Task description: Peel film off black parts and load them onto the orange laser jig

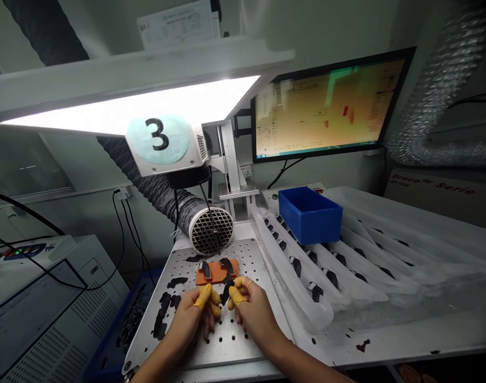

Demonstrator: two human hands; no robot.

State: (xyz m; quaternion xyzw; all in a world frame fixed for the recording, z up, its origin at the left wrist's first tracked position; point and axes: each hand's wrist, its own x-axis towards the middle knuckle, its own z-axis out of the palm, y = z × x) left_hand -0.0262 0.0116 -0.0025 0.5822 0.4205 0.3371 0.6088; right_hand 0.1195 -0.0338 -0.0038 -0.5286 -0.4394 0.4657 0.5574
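My left hand and my right hand hover low over a perforated steel plate, with yellow finger cots on their fingertips. Both hands have their fingers drawn together. A black piece lies between them, close to my right fingertips, and I cannot tell whether either hand holds it. Just beyond stands an orange pad carrying two dark curved pieces. Several flat black scraps lie on the plate to the left of my left hand.
On the right, white plastic-covered trays hold rows of dark mesh pieces. A blue plastic box stands on them. A head marked 3 hangs above a round ducting vent, and a monitor stands behind.
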